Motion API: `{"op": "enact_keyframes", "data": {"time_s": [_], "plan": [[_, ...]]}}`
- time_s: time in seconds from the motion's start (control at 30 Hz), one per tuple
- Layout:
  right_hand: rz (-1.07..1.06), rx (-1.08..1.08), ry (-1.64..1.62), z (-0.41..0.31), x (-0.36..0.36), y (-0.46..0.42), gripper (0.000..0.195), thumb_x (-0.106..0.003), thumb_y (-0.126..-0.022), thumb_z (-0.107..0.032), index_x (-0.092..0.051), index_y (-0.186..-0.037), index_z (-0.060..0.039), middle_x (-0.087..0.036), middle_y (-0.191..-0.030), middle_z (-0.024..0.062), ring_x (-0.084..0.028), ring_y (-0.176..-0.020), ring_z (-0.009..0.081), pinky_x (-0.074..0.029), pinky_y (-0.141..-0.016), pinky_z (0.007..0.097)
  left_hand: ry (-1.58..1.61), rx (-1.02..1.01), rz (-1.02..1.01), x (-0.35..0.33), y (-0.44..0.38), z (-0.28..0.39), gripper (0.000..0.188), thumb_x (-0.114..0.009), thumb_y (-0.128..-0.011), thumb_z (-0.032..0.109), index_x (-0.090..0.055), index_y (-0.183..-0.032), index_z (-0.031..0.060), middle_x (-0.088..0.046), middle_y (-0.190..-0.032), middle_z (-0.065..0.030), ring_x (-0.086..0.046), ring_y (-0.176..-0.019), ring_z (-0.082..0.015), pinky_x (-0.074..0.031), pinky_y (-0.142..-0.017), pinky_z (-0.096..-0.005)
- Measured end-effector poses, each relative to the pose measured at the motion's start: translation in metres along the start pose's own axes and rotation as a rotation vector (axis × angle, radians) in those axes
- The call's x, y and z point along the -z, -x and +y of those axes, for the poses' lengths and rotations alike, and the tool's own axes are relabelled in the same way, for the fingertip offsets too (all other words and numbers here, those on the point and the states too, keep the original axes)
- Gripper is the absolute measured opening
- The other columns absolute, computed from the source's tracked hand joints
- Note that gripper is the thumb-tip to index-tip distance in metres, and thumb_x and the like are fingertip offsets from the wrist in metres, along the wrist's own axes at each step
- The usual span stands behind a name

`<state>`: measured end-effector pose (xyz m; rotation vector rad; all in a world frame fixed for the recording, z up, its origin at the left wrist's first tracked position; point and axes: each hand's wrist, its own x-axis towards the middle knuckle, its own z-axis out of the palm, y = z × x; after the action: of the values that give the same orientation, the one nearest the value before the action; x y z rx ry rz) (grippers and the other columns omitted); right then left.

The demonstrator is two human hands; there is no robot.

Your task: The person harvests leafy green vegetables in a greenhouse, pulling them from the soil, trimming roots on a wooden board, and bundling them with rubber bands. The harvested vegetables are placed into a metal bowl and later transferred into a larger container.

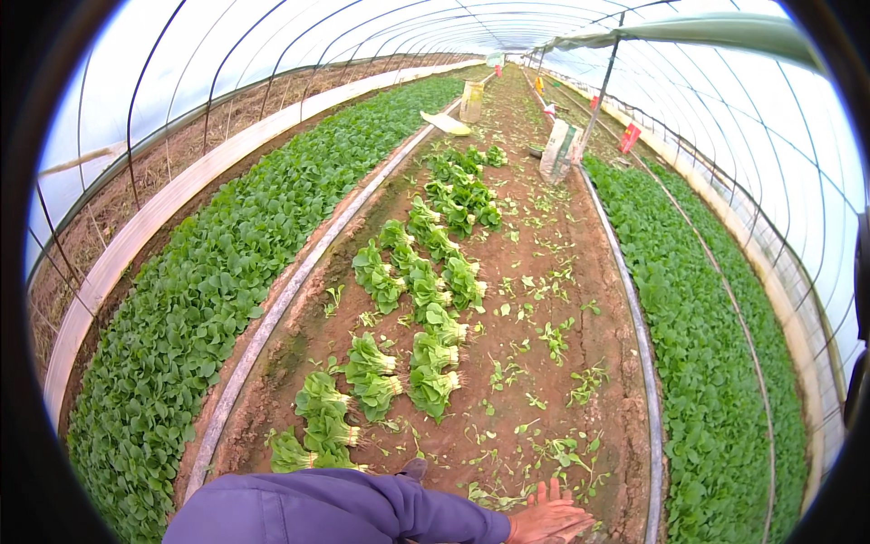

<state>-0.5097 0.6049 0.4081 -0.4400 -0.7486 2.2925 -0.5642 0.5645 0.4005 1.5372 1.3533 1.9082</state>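
From the purple sleeve at the bottom, my left hand reaches right, flat, its fingers extended, with no object visible in it. Fingers pointing up behind it appear to be my right hand, spread and touching the left; most of that hand is hidden. Both are low over brown soil with loose leafy seedlings strewn about. To their left, tied bundles of leafy greens lie in rows, pale stems and roots pointing right. Nearest to the sleeve is a bundle. A shoe tip shows past the sleeve.
Long pale edgings flank the soil strip. Dense green crop beds stand left and right. Farther up are a woven sack, a yellowish container, a pale yellow sheet and a leaning post under the tunnel's hoops.
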Motion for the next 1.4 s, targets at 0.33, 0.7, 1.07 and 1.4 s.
{"op": "enact_keyframes", "data": {"time_s": [0.33, 0.7, 1.07, 1.4], "plan": [[0.178, -0.117, 0.148, 0.03, -0.073, -0.134, 0.095, -0.029, -0.08, -0.082, -0.012, -0.15, -0.0202, -0.024, -0.152, 0.0104, -0.03, -0.137, 0.0312, -0.027, -0.109, 0.0519, -0.435, -0.192, -0.316, 0.141, -0.127, -0.08, 0.038, -0.053, -0.083, 0.028, -0.061, -0.114, 0.007, -0.058, -0.124, -0.0068, -0.045, -0.127, -0.0277, -0.027, -0.11, -0.0492], [0.143, -0.138, 0.088, 0.013, -0.136, -0.221, 0.092, -0.032, -0.085, -0.075, -0.014, -0.149, -0.0129, -0.024, -0.151, 0.0102, -0.026, -0.138, 0.0286, -0.025, -0.112, 0.0446, -0.697, 0.195, -0.154, 0.189, -0.203, -0.096, 0.048, -0.032, -0.099, 0.041, -0.049, -0.133, 0.0126, -0.045, -0.142, -0.0038, -0.033, -0.137, -0.0241, -0.021, -0.113, -0.0459], [-0.125, -0.175, 0.174, -0.012, -0.139, -0.355, 0.082, -0.031, -0.091, -0.068, -0.012, -0.148, -0.0127, -0.029, -0.147, 0.0192, -0.046, -0.123, 0.039, -0.044, -0.093, 0.0498, -0.345, 0.11, 0.282, 0.17, -0.263, -0.105, 0.055, -0.034, -0.098, 0.031, -0.031, -0.144, 0.002, -0.027, -0.151, -0.0158, -0.022, -0.141, -0.0315, -0.018, -0.113, -0.0415], [-0.007, -0.127, 0.275, -0.037, -0.087, -0.416, 0.064, -0.055, -0.095, -0.032, -0.022, -0.146, -0.0092, -0.045, -0.135, 0.0179, -0.063, -0.099, 0.0278, -0.054, -0.066, 0.0349, -0.126, 0.266, 0.259, 0.131, -0.3, -0.108, 0.064, -0.029, -0.1, 0.042, -0.019, -0.146, -0.0015, -0.029, -0.149, -0.0187, -0.027, -0.139, -0.0304, -0.021, -0.112, -0.0392]]}}
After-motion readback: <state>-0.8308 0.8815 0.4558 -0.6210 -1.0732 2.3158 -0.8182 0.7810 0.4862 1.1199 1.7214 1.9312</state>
